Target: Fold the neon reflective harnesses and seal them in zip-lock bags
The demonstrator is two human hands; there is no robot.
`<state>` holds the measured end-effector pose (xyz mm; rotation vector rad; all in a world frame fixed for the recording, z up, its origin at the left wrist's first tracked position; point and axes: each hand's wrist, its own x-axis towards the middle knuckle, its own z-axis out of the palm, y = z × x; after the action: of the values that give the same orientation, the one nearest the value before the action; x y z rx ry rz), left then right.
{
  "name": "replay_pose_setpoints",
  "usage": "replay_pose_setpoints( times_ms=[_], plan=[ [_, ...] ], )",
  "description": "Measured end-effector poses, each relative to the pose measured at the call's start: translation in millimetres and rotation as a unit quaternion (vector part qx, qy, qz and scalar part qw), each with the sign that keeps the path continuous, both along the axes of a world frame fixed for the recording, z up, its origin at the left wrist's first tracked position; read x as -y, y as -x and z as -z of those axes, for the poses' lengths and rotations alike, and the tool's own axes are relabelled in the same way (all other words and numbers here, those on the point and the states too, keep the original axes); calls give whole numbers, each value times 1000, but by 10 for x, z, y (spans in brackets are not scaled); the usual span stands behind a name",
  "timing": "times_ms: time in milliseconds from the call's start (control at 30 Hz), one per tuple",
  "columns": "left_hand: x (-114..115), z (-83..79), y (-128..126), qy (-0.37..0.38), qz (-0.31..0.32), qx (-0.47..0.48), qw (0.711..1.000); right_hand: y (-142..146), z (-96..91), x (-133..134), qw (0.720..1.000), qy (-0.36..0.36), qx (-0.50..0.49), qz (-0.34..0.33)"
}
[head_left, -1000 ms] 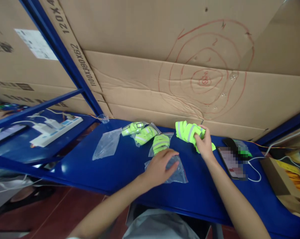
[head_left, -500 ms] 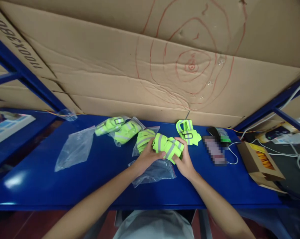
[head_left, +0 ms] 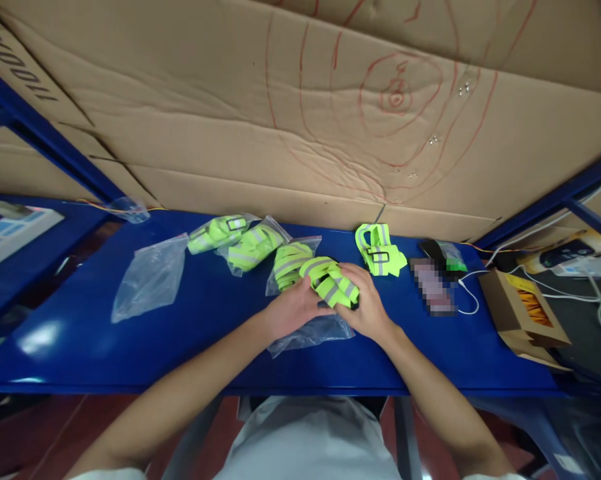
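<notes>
A folded bundle of neon yellow reflective strap (head_left: 328, 280) with grey stripes is held between my two hands above the blue table. My left hand (head_left: 295, 308) grips its lower left side, and my right hand (head_left: 363, 303) wraps its right end. Under them lies a clear zip bag (head_left: 313, 335), partly hidden by the hands. Just behind my left hand, a bagged strap bundle (head_left: 291, 261) rests on the table. Two more bagged bundles, one strap (head_left: 218, 233) and another strap (head_left: 254, 247), lie farther left. A loose strap with a black buckle (head_left: 379, 253) sits to the right.
An empty clear bag (head_left: 150, 280) lies on the left of the blue table (head_left: 205, 347). At the right are a blurred-out phone (head_left: 433, 287), a white cable (head_left: 473, 303) and an open cardboard box (head_left: 525, 313). A cardboard wall (head_left: 220, 153) stands behind.
My hands have turned the strap bundle, and the right hand now covers more of its right end. The whole view has tilted slightly downward.
</notes>
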<state>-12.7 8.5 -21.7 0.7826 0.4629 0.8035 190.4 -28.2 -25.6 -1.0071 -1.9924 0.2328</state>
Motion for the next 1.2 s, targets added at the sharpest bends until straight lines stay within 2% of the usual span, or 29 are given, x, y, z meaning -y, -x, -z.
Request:
replay_pose_setpoints(
  times_ms=[67,133,233,300,367,400,433,500,567,600,733,867,933,1033,1200],
  plan=[
    [21,-26,-1,31,7,-11,999,2,-65,18,999,13,25,-33],
    [35,-55,-16,68,-18,-20,997,-4,-98,21,999,44,-1,-14],
    [37,-97,-30,109,-64,-26,992,-61,-94,-28,988,59,-108,94],
    [28,-120,-18,120,-64,-18,991,-124,-93,-68,968,24,-156,195],
    [15,-137,6,119,-56,-7,991,-171,-112,-78,952,-37,-131,275],
    [10,-144,18,113,-52,-4,992,-177,-128,-65,951,-62,-95,287],
    [5,-150,27,104,-48,-1,993,-166,-142,-44,957,-74,-54,275],
    [2,-162,36,80,-38,9,996,-103,-157,11,979,-59,13,197],
    [4,-173,35,59,-27,19,998,-20,-143,53,992,-21,39,120],
    [7,-178,33,53,-24,21,998,13,-127,62,994,-2,39,103],
    [19,-178,23,71,-53,6,996,22,-67,38,992,40,31,113],
    [33,-111,-11,87,-86,-18,992,-9,-84,47,992,-3,47,120],
    [48,-65,-33,75,-69,-36,994,10,-100,78,988,-30,54,139],
    [85,-24,-50,46,-37,-79,995,29,-92,118,983,-32,64,169],
    [148,-57,-49,-15,-61,-189,980,-28,-15,110,991,-20,64,117]
  ],
)
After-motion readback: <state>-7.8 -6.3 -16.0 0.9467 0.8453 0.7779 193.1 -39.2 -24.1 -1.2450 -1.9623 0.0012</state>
